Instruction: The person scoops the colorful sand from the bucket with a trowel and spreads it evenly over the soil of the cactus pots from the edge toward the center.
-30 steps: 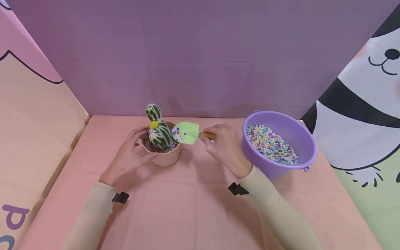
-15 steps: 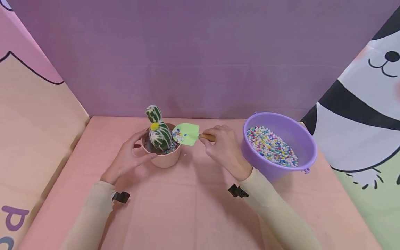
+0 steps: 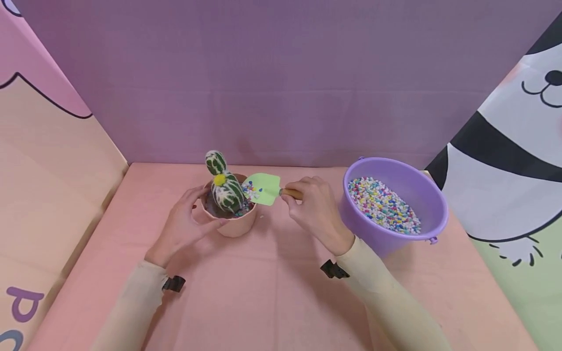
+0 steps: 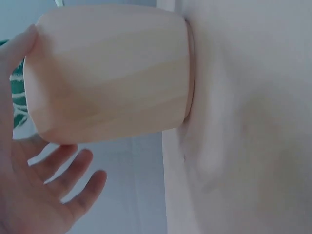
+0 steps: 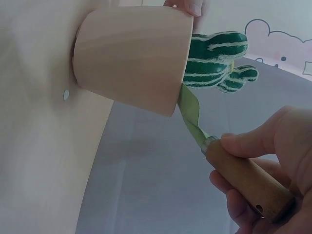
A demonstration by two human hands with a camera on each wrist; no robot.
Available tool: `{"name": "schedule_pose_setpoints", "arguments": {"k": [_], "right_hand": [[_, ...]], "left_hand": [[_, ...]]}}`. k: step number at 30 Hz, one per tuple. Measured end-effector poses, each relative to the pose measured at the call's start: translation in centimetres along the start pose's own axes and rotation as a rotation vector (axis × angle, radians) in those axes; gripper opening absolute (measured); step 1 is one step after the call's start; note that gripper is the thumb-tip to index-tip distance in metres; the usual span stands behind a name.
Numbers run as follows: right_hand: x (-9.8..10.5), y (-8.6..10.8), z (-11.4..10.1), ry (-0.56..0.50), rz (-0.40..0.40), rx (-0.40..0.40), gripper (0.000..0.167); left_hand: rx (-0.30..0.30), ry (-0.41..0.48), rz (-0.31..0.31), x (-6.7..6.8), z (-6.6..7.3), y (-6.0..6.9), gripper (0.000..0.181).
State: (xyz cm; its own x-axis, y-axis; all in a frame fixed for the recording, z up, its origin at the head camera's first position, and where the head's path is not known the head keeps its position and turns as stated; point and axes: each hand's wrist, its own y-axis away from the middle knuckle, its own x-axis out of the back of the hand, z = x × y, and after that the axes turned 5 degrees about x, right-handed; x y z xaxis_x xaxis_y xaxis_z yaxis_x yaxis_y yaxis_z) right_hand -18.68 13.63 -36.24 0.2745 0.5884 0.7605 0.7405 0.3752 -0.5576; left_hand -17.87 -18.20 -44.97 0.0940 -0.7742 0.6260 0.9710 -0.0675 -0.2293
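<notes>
One round peach pot (image 3: 237, 227) between left hand (image 3: 184, 226), pinching rim (image 5: 186, 53), and right hand (image 3: 313, 207), clamped on wooden-handled green trowel (image 3: 271, 189), blade (image 3: 263, 196) at rim.

Left fingers (image 4: 88, 191) loosely spread, thumb (image 4: 17, 49) apart; right fingers (image 5: 238, 207) curled; forearms (image 3: 386, 287) angled inward.

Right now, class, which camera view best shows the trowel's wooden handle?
The right wrist view: the wooden handle appears large there, most of its length visible, even the hole near its end. The head view shows only a short piece beside the green blade; the left wrist view shows none of it.
</notes>
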Motion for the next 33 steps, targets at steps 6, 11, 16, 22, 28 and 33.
{"name": "schedule_pose_setpoints", "arguments": {"k": [6, 11, 16, 22, 28, 33], "right_hand": [[0.0, 0.0, 0.1, 0.018, 0.014, 0.020, 0.011], [0.0, -0.1, 0.0, 0.040, 0.015, 0.040, 0.011], [0.0, -0.1, 0.0, 0.031, 0.022, 0.047, 0.011], [0.1, -0.2, -0.1, 0.033, 0.042, 0.072, 0.011], [0.2, -0.1, -0.2, 0.046, 0.041, 0.068, 0.011], [0.2, 0.0, -0.2, 0.058, 0.044, 0.063, 0.011]], "left_hand": [[-0.025, -0.139, 0.089, -0.5, 0.7, 0.5, 0.093], [-0.021, -0.134, 0.064, -0.2, 0.5, 0.3, 0.097], [-0.038, -0.033, -0.025, 0.3, -0.2, -0.5, 0.108], [-0.072, 0.019, -0.035, 0.2, -0.4, -0.8, 0.110], [-0.065, 0.015, -0.034, 0.2, -0.3, -0.8, 0.109], [-0.061, 0.011, -0.030, 0.1, 0.1, -0.8, 0.111]]}}
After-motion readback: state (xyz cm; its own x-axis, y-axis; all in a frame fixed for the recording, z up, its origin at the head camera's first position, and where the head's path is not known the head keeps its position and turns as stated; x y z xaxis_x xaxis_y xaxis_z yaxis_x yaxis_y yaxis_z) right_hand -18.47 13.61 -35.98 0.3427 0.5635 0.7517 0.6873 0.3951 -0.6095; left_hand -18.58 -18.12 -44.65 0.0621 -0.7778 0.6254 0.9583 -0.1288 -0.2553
